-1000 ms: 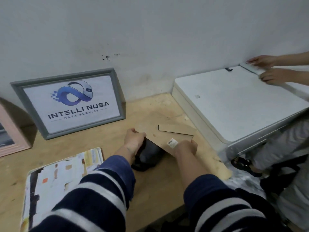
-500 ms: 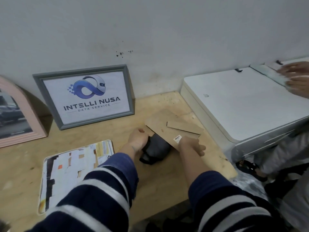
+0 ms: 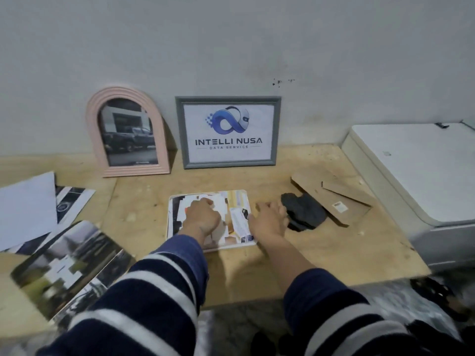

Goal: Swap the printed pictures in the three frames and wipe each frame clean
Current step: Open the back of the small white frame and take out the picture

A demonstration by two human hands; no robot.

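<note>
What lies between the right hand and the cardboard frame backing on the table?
In the head view, the dark cloth lies between the right hand and the cardboard backing, its far edge overlapping the backing.

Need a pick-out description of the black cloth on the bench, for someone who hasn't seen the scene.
Start at the white printer on the right end of the wooden bench. Just left of it lies a brown cardboard frame backing, and the black cloth sits crumpled against that backing's left edge, beside the right hand. It is the only dark, soft, shapeless item there.
</note>
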